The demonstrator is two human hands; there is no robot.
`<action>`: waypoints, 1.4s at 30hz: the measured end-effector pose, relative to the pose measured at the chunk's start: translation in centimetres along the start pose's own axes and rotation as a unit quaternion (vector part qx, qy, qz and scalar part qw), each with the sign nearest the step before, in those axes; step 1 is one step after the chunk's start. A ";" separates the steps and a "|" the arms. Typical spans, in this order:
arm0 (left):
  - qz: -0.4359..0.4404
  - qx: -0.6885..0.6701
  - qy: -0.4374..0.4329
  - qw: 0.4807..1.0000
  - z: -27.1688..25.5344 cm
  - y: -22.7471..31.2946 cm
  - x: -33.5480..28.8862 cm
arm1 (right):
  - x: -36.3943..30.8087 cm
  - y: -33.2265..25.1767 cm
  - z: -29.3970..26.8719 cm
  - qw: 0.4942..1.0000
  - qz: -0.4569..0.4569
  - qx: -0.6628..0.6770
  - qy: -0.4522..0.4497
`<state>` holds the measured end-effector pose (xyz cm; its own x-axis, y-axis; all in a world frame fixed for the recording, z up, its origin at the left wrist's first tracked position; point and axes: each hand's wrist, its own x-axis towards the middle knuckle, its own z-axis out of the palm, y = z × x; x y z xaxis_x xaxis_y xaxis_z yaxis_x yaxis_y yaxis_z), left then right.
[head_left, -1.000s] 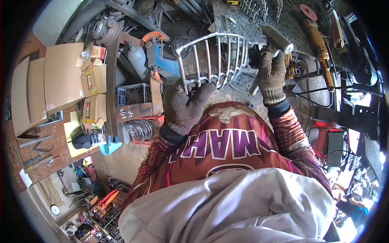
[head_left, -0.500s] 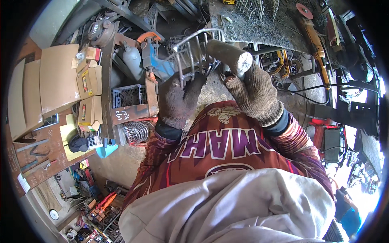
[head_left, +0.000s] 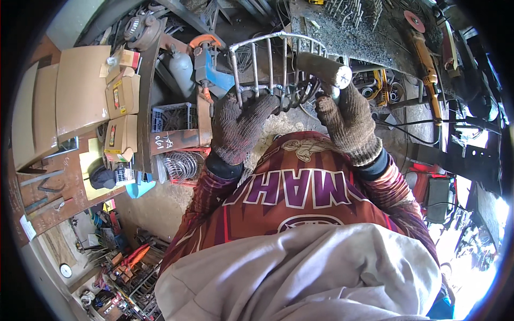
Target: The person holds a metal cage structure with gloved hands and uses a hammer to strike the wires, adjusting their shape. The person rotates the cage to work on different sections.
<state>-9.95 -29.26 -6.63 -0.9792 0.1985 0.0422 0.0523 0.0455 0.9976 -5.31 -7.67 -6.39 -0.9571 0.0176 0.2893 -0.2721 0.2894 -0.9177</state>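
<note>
My left hand [head_left: 241,125], in a brown knitted glove, is closed on the near lower edge of a welded metal-rod cage [head_left: 256,61]. The cage has a curved top rim and several upright bars. My right hand [head_left: 353,123], gloved the same way, is closed around a short pale piece under a thick metal cylinder [head_left: 324,69]. One round end of the cylinder faces me and bears a star-shaped mark. Its far end overlaps the right part of the cage; whether they touch I cannot tell. The fingers of my right hand are partly hidden.
A dark gritty workbench [head_left: 369,48] stands ahead, with an angle grinder [head_left: 425,67] at its right. To the left are a blue clamp-like tool [head_left: 214,77], a grey gas cylinder [head_left: 182,72] and cardboard boxes [head_left: 80,96]. Coiled wire [head_left: 182,166] lies below a shelf.
The cage has turned and shows its bars more broadly, reaching further right. The metal cylinder and my right hand have moved right and slightly down in view.
</note>
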 end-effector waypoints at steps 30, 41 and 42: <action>0.047 0.011 0.003 0.999 -1.8 -0.4 0.1 | 0.4 -1.5 -0.1 0.997 0.049 0.053 0.013; -0.069 -0.158 -0.005 0.985 -1.6 1.6 1.1 | 2.1 1.4 -0.9 0.989 -0.049 -0.007 0.140; -0.037 -0.107 0.034 0.993 -1.6 1.2 1.3 | 2.4 1.9 -1.1 0.989 -0.027 -0.025 0.146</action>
<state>-11.50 -30.54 -5.26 -0.9902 0.1352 -0.0343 -0.0549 -0.1523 0.9868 -8.03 -6.00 -7.10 -0.8696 0.2742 0.4105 -0.3099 0.3441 -0.8863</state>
